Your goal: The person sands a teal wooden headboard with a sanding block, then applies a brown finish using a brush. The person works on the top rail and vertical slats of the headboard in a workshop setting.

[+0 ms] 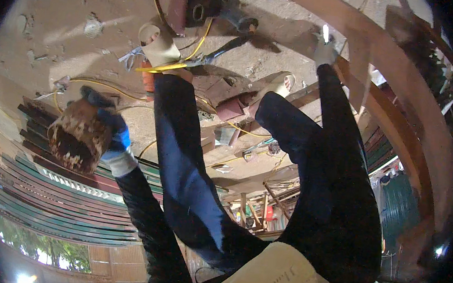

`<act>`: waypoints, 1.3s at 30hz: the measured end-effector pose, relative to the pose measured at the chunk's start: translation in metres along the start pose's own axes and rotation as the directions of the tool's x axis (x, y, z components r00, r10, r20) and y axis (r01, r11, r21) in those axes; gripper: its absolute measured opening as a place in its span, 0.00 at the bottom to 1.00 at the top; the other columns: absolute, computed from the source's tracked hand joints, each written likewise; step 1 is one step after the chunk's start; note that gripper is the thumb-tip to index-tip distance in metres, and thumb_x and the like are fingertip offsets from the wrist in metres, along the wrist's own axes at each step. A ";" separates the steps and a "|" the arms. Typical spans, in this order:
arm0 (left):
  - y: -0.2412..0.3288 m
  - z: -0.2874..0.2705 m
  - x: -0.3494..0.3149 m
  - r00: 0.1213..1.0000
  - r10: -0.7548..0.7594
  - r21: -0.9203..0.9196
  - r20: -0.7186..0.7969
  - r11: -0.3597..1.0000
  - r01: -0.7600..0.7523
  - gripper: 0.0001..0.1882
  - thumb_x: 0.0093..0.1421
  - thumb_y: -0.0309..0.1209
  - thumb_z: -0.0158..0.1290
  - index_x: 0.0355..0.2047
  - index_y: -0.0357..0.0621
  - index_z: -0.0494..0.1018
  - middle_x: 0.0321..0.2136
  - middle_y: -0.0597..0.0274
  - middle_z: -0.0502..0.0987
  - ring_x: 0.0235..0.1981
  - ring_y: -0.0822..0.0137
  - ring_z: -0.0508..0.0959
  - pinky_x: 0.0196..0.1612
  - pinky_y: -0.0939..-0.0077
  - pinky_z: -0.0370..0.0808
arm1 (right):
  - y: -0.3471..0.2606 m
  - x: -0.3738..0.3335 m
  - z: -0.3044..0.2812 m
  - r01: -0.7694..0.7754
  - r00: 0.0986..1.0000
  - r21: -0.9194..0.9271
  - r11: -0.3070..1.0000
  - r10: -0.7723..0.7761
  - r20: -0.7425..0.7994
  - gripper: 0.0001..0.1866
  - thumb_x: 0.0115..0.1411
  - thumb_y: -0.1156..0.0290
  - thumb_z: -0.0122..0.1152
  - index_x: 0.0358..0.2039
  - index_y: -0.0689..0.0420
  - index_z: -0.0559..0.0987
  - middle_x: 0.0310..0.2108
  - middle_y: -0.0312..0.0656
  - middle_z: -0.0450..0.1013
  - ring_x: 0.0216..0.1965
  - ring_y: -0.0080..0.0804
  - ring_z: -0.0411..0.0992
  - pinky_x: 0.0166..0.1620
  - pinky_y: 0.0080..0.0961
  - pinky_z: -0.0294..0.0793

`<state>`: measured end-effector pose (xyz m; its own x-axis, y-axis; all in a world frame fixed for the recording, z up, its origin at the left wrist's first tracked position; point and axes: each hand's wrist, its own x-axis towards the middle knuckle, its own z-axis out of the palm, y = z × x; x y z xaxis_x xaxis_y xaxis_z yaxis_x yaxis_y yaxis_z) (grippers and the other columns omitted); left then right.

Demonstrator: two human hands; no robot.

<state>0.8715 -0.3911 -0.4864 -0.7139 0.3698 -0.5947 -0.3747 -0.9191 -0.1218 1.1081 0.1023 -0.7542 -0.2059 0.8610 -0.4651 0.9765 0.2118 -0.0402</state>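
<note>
My left hand point(119, 132), in a blue and grey glove, is closed round a rough, mottled brown chunk point(81, 132) with a dark, ragged face. It looks like wood, but I cannot be sure. My right arm reaches forward, and my right hand point(325, 53), in a pale glove, is at the edge of a long reddish-brown wooden board point(386, 109). A small bright white spot shows at its fingertips. Whether that is a held thing or glare is unclear, and the fingers are too small to read.
A dark power tool point(210, 10) with a reddish-brown abrasive band lies on the dusty ground point(112, 37) ahead. A yellow cord point(238, 127) winds past my feet. Brown sheet pieces point(232, 107) lie between my legs. Stacked dark slats point(67, 198) stand at the left.
</note>
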 end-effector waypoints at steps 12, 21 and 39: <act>-0.039 -0.025 0.000 0.982 -0.093 -0.195 -0.161 0.979 0.061 0.24 0.61 0.32 0.49 0.58 0.43 0.65 0.57 0.57 0.69 0.54 0.61 0.71 0.56 0.62 0.68 | 0.073 0.046 0.003 0.227 0.973 -0.281 0.933 -0.207 0.099 0.29 0.65 0.44 0.42 0.52 0.56 0.68 0.46 0.57 0.72 0.45 0.57 0.73 0.46 0.48 0.73; -0.074 0.046 -0.059 0.847 -0.502 -0.382 0.176 0.758 0.529 0.29 0.63 0.50 0.46 0.59 0.45 0.65 0.53 0.47 0.70 0.56 0.53 0.68 0.62 0.52 0.63 | -0.087 -0.232 -0.240 0.965 0.233 0.176 0.196 -0.947 -0.221 0.16 0.53 0.64 0.64 0.41 0.53 0.73 0.37 0.45 0.75 0.40 0.47 0.74 0.53 0.44 0.71; -0.216 0.452 -0.225 0.895 -0.338 0.562 0.292 0.818 0.126 0.41 0.57 0.64 0.42 0.62 0.50 0.60 0.63 0.43 0.59 0.63 0.41 0.61 0.65 0.41 0.56 | -0.228 -0.541 -0.779 0.802 0.528 0.439 0.405 -0.824 -0.203 0.12 0.55 0.72 0.63 0.41 0.58 0.78 0.36 0.45 0.76 0.38 0.43 0.76 0.40 0.31 0.75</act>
<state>0.8451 -0.2146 0.0330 -0.6845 0.6814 -0.2591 -0.7286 -0.6287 0.2718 0.9471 -0.0518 0.1955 -0.9268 0.3742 -0.0326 0.2587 0.5731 -0.7776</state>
